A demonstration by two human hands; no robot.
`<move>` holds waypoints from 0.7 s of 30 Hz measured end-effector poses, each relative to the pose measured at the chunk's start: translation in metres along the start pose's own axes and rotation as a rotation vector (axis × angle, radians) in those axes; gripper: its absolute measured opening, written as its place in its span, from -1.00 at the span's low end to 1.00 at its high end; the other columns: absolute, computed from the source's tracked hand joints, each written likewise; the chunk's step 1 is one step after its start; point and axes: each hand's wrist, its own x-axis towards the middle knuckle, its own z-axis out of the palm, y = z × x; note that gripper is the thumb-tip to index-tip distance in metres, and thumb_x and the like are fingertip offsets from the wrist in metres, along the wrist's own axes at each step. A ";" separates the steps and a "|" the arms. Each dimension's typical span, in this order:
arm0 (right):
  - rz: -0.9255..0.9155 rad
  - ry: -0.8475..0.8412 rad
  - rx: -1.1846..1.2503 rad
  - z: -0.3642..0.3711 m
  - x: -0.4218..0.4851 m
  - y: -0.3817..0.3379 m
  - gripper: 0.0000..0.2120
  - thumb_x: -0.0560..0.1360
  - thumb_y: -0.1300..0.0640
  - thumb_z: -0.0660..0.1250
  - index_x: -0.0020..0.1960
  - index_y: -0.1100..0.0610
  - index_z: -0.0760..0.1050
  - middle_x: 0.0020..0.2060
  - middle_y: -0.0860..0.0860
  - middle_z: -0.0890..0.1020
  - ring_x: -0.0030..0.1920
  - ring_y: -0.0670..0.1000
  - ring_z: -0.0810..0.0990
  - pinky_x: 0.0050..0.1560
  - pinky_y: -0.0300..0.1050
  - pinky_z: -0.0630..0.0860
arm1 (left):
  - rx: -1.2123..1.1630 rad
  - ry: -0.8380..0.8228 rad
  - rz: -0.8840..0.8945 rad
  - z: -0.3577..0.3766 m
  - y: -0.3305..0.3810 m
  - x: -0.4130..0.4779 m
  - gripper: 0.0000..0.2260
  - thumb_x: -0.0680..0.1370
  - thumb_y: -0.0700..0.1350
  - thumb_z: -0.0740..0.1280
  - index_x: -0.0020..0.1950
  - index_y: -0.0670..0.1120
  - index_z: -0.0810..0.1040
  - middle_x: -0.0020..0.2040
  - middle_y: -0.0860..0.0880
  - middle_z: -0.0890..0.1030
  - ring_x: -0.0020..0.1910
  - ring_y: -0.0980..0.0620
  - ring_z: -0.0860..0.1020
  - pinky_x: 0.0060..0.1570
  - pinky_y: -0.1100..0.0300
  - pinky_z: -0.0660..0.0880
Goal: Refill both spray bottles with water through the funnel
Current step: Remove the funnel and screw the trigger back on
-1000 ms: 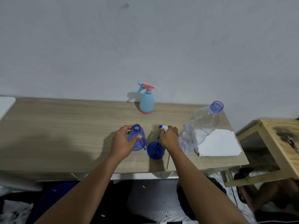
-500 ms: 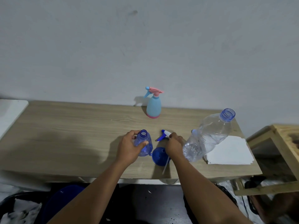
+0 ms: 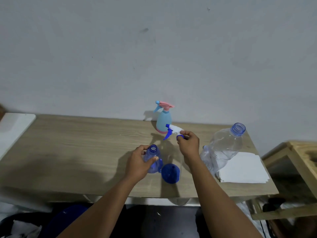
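Note:
My left hand [image 3: 139, 162] grips a small blue see-through spray bottle [image 3: 154, 161] that stands on the wooden table [image 3: 77, 152] with its neck open. My right hand [image 3: 188, 146] pinches that bottle's white-and-blue spray head [image 3: 172, 130] and holds it in the air above the table. A blue funnel [image 3: 170, 173] lies on the table just right of the blue bottle. A light-blue spray bottle with a pink head [image 3: 163, 120] stands at the back by the wall. A large clear water bottle [image 3: 223, 148], uncapped, stands to the right.
A stack of white paper [image 3: 243, 169] lies at the table's right front corner. A wooden frame [image 3: 295, 169] stands right of the table, a white surface [image 3: 13, 126] to its left. Dark items lie on the floor below.
My right hand has lifted the spray head off the table, up and back toward the light-blue bottle. My left hand has kept its grip on the blue bottle.

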 end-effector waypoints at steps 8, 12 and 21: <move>-0.232 -0.083 0.419 -0.006 -0.042 -0.069 -0.77 0.47 0.30 0.45 0.03 0.02 0.61 0.01 0.12 0.69 -0.03 0.09 0.66 0.07 -0.03 0.61 | 0.002 0.012 -0.024 0.002 0.001 -0.001 -0.64 0.34 -0.12 0.58 0.08 0.00 0.58 -0.03 0.08 0.64 -0.05 0.12 0.57 -0.08 0.31 0.46; -0.265 -0.166 0.499 -0.001 -0.057 -0.089 -0.78 0.51 0.34 0.41 0.05 0.05 0.59 0.00 0.11 0.68 0.02 0.12 0.65 0.06 -0.05 0.60 | 0.003 0.006 -0.022 0.005 0.000 -0.004 -0.63 0.33 -0.12 0.58 0.06 0.03 0.56 -0.04 0.10 0.63 -0.03 0.08 0.58 0.02 0.14 0.53; -0.470 -0.128 0.424 0.013 -0.080 -0.101 -0.79 0.52 0.39 0.37 0.12 0.20 0.55 0.01 0.02 0.66 0.01 -0.14 0.65 -0.05 -0.31 0.56 | 0.024 -0.027 -0.083 0.010 0.000 -0.012 -0.57 0.32 0.00 0.59 0.15 0.10 0.56 -0.02 0.15 0.63 -0.01 0.14 0.59 0.01 0.11 0.58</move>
